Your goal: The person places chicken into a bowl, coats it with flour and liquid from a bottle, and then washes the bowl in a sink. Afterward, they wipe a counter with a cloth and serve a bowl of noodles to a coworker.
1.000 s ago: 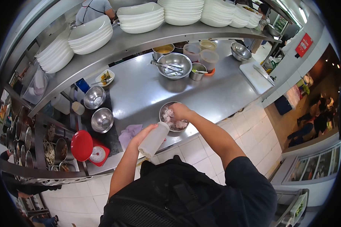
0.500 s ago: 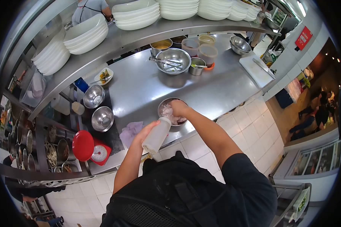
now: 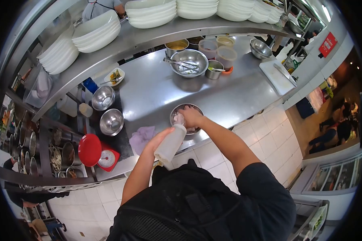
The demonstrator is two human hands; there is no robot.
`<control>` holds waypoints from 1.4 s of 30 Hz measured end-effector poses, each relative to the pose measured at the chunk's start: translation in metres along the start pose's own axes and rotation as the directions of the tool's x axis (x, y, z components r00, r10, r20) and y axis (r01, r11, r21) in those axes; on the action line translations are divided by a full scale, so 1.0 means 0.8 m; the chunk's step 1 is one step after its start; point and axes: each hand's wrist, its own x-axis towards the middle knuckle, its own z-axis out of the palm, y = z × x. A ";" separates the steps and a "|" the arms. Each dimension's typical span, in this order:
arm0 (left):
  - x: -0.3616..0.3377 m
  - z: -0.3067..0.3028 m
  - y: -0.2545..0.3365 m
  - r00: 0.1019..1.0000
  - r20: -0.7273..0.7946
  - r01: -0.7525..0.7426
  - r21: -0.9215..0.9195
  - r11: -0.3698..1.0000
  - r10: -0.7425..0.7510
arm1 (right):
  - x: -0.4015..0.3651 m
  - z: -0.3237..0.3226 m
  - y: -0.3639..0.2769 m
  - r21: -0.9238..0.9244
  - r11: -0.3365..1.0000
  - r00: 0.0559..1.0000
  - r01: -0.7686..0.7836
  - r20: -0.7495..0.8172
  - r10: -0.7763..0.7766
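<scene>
A translucent white bottle point(image 3: 171, 145) is gripped in my left hand point(image 3: 160, 139), tilted with its upper end at the near rim of a metal bowl point(image 3: 202, 130). My right hand point(image 3: 192, 116) reaches down into that bowl, among pale pinkish pieces of food point(image 3: 177, 118). Its fingertips are partly hidden by the food, and I cannot make out what they hold. Left of the bowl, a lilac cloth point(image 3: 140, 138) lies crumpled near the counter's front edge.
Along the back of the steel counter point(image 3: 149, 94) stand a large bowl with tongs point(image 3: 189, 63), pots and tubs point(image 3: 227, 56). A red scale point(image 3: 107, 158) and two steel bowls point(image 3: 112, 122) are left, a cutting board with a knife point(image 3: 277, 77) right. Plates point(image 3: 151, 14) line the shelf above.
My right hand has shifted slightly within the bowl, its fingers spread further over the food. The bottle's upper end now reaches closer to the bowl's inside. The whole view has shifted slightly.
</scene>
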 end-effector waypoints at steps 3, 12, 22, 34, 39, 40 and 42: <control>-0.003 0.004 0.003 1.000 0.010 0.011 -0.008 1.000 -0.011 | 0.007 0.005 0.021 0.244 0.970 0.999 -0.017 -0.023 0.024; 0.002 0.009 0.012 0.999 0.049 -0.009 -0.039 0.999 0.011 | 0.019 -0.058 0.032 0.292 0.950 0.981 -0.108 0.186 0.054; 0.020 -0.004 0.000 1.000 -0.021 -0.011 -0.028 1.000 0.011 | 0.034 -0.044 0.062 0.495 0.849 0.972 -0.187 -0.033 0.234; 0.030 -0.029 0.002 0.999 -0.010 -0.051 -0.072 0.996 0.050 | 0.024 -0.052 0.072 0.672 0.674 0.949 -0.307 0.164 0.269; 0.020 0.005 0.005 0.998 0.000 -0.059 -0.085 0.995 0.059 | 0.013 -0.064 0.058 0.665 0.684 0.950 -0.299 0.138 0.281; 0.024 0.011 0.003 0.998 -0.006 -0.066 -0.094 0.993 0.066 | 0.020 -0.051 0.065 0.662 0.689 0.952 -0.295 0.142 0.271; 0.036 0.019 -0.002 0.999 0.032 0.039 -0.027 0.999 -0.038 | 0.033 -0.028 0.078 0.633 0.757 0.978 -0.163 0.003 0.209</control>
